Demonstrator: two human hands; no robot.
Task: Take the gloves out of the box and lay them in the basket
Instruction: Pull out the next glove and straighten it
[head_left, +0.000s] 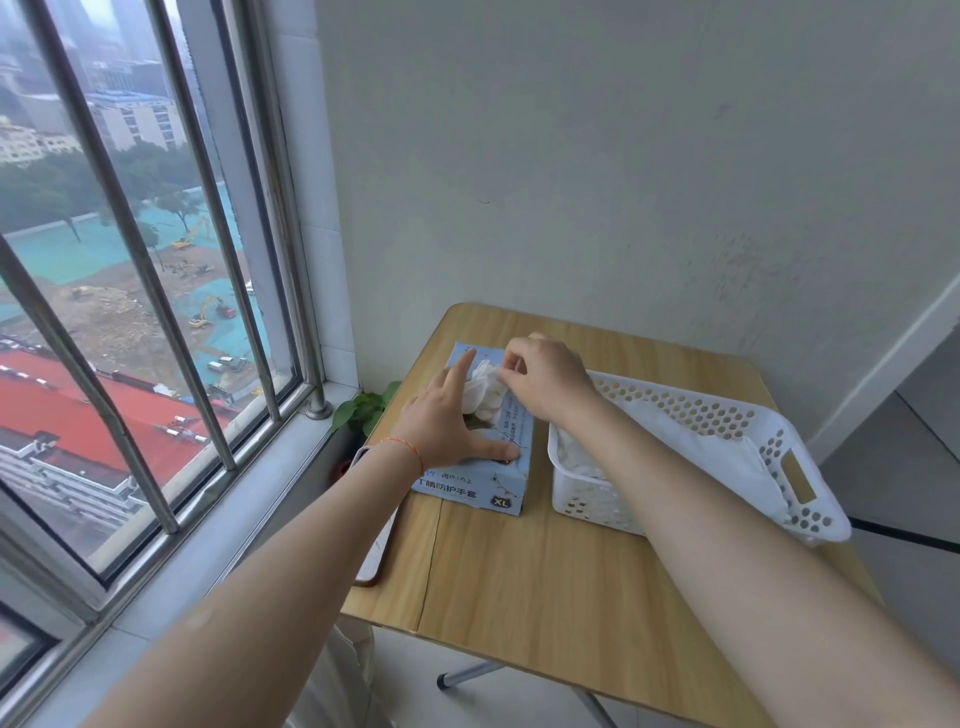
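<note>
A light blue glove box (496, 480) marked XL lies on the wooden table (540, 577). White gloves (483, 389) bunch up out of its top slot. My left hand (449, 421) lies flat on the box top with straight, spread fingers, holding it down. My right hand (545, 384) pinches the bunched gloves at the slot between thumb and fingertips. To the right of the box stands a white perforated basket (774, 441) with several white gloves (582, 462) lying inside; my right forearm crosses over its near left corner.
The table stands in a corner, with a wall behind and a barred window (156, 312) to the left. A green plant (363, 410) sits by the sill. A phone-like object (376, 540) lies at the table's left edge. The table's front half is bare wood.
</note>
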